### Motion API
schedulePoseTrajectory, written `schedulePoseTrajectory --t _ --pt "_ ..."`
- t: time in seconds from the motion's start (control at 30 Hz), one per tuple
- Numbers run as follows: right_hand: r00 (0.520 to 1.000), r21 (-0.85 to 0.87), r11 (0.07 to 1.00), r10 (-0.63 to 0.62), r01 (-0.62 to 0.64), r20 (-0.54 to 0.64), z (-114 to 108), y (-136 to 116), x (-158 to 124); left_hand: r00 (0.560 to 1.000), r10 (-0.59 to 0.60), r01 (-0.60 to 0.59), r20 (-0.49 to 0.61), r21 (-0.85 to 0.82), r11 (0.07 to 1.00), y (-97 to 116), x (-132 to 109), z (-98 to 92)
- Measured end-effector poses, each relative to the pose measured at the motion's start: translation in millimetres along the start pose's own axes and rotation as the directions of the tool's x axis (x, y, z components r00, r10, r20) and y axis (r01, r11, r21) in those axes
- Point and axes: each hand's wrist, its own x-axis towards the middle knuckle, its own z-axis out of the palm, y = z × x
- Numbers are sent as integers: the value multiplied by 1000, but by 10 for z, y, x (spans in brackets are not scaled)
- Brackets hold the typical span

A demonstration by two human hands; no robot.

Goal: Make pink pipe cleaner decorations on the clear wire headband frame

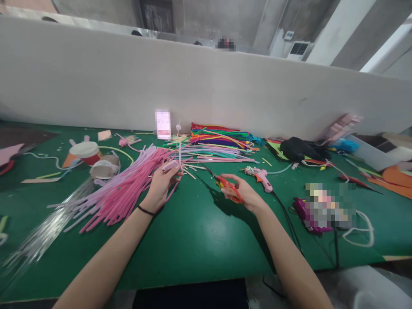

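Observation:
My left hand [160, 185] is closed around a light pink piece with pipe cleaners [180, 153] sticking out of it, one standing upright and a pink one hanging below. Fingers of my right hand [240, 191] are wrapped in the red and orange handles of a pair of scissors [228, 187]. The dark blades point left toward my left hand, apart from what it holds. Beside my left hand lies a large bundle of pink and lilac pipe cleaners [120, 193].
Multicoloured pipe cleaners [219, 139] lie at the back by the white partition [206, 86]. A pink glue gun [262, 178] with a black cord rests on the right. Clear thin sticks [54, 227] and a white-lidded tub [85, 152] are on the left. A phone [163, 124] stands behind.

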Motion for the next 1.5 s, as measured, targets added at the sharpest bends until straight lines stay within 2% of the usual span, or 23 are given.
schedulePoseTrajectory --t 0.1,0.2,0.27,0.37,0.57,0.7,0.77,0.83,0.9,0.97,1.1,1.17,1.3,1.5 --pt "978 317 928 -162 197 -132 131 27 48 1000 -17 16 -6 -21 1000 -18 -3 7" --pt "921 393 846 -257 361 -293 245 39 88 1000 -22 22 -6 -11 1000 -36 -7 21" --pt "891 379 824 -295 420 -345 276 37 86 1000 -22 22 -5 9 1000 -46 -4 26" --pt "864 339 814 -351 472 -361 281 34 52 1000 -16 16 -14 42 999 -60 7 26" --pt "834 132 837 -490 531 -253 329 96 26 999 39 -36 -28 90 995 -74 23 22" --pt "787 -65 812 -579 580 -216 369 140 38 1000 24 -23 -9 99 995 -32 6 29" --pt "775 -164 818 -575 551 -262 368 131 29 1000 24 -25 6 116 993 -13 -8 31" --pt "777 -270 843 -535 465 -331 352 109 8 999 20 -24 32 137 990 -11 -17 29" --pt "792 -383 849 -498 363 -353 332 90 -19 998 7 -16 57 158 987 -25 -18 23" --pt "811 -492 816 -492 304 -315 321 81 -42 998 2 -14 68 175 985 -47 -14 16" --pt "834 -661 699 -514 271 -201 344 86 -53 996 5 -22 89 193 981 -72 -8 12" --pt "840 -701 662 -515 266 -168 367 95 -42 994 1 -22 111 193 981 -74 -16 21" --pt "847 -709 654 -509 266 -151 396 117 -19 986 -25 -12 167 217 976 -78 -53 57" --pt "828 -717 633 -543 292 -141 407 119 -27 982 -64 28 179 200 979 -97 -71 73"
